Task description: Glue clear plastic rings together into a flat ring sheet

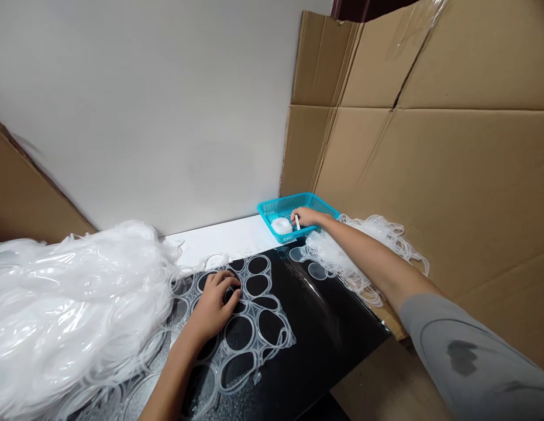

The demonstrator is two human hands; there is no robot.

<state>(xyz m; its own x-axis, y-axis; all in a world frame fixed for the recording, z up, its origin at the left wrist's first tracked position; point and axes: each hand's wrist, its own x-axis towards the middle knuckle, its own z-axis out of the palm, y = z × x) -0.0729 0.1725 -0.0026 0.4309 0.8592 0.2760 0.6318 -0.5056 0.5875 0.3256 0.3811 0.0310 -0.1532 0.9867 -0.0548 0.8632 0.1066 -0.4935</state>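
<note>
My left hand (217,301) lies with fingers apart on a clear plastic sheet (239,333) full of large round holes, spread on the black tabletop. My right hand (306,216) is inside a teal plastic basket (272,204) at the back of the table. Its fingers pinch a small white flat piece (297,222), seen nearly edge-on. Beside those fingers, a stack of whitish translucent discs (281,226) sits in the basket. Two clear discs (317,271) lie on the table below the basket.
A big heap of clear plastic sheets (79,304) covers the left side. Ring-shaped plastic scraps (355,263) are piled at the right, under my right forearm. Cardboard (430,175) walls the right side, and a white panel (144,117) stands behind the black table (316,345).
</note>
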